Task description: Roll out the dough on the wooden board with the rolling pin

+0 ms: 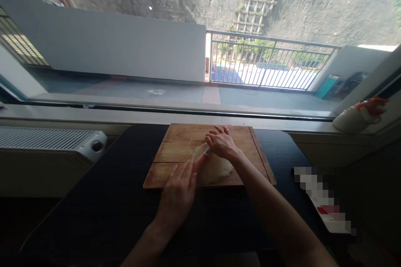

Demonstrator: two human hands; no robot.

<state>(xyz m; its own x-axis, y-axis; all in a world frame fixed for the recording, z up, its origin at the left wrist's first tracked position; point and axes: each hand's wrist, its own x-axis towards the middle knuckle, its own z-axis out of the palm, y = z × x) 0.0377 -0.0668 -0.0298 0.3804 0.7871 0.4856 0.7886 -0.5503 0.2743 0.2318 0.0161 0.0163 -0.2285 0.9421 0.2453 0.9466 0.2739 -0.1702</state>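
A flattened piece of pale dough (216,170) lies on a wooden cutting board (178,135). Across the dough runs a rolling pin (203,157), slanting from near left to far right; a red and white band shows between my hands. My left hand (181,183) rests over its near end at the board's front edge, fingers fairly straight and together. At the far end, my right hand (221,142) is closed over the pin with its fingers bent. Both palms hide the pin's ends, and my right forearm crosses the dough's right side.
The board sits on a dark table (125,175) against a windowsill (150,117). A radiator (50,139) is at the left. On the right are a pale, partly pixelated flat item (333,221) and a cream ornament (354,119) on the sill.
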